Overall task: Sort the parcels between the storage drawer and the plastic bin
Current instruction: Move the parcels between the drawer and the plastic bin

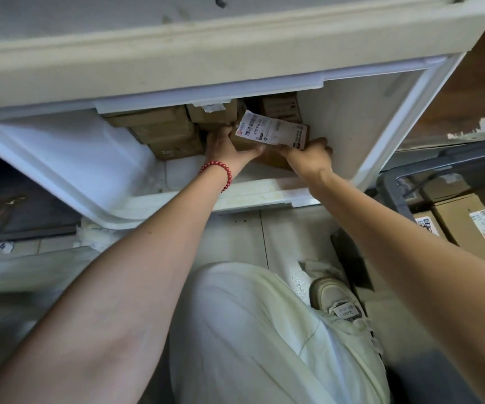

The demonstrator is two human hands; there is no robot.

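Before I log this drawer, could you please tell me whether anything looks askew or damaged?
Only the parcel gripped by the left hand and right hand: its label overhangs the top edge, seemingly peeling.

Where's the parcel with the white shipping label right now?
Head view, upper middle: the labelled parcel is inside the open storage drawer, gripped between the left hand and right hand, with other brown boxes just to its left.

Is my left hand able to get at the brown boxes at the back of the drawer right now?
Probably not yet: left hand grips the labelled parcel; the boxes lie right beside it, unobstructed.
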